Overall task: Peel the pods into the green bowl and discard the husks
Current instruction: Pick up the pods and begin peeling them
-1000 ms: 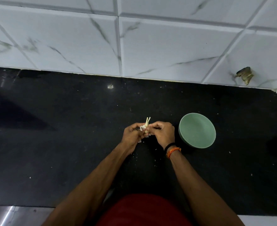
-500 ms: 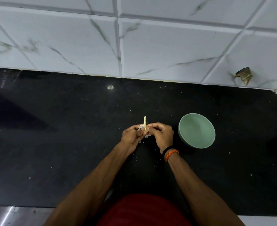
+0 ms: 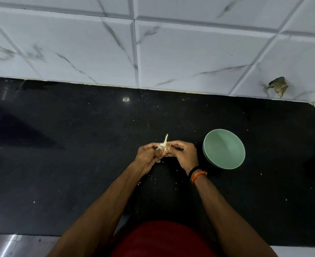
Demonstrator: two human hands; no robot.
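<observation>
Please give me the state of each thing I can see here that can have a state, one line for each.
pod: held above the counter between both hands, partly peeled, a pale strip sticking up
left hand: fingers curled, pinching the pod
right hand: fingers curled, pinching the pod
green bowl: upright on the counter, right of the hands, looks empty
black counter: dotted with small pale husk bits

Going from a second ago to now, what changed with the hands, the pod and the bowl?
Little. The pale tip sticking up from the pod showed as two splayed strips a second ago; now it is one narrow strip. Both the left hand and right hand hold it throughout, nothing let go. The green bowl stayed put beside the right hand, and nothing shows inside it.
</observation>
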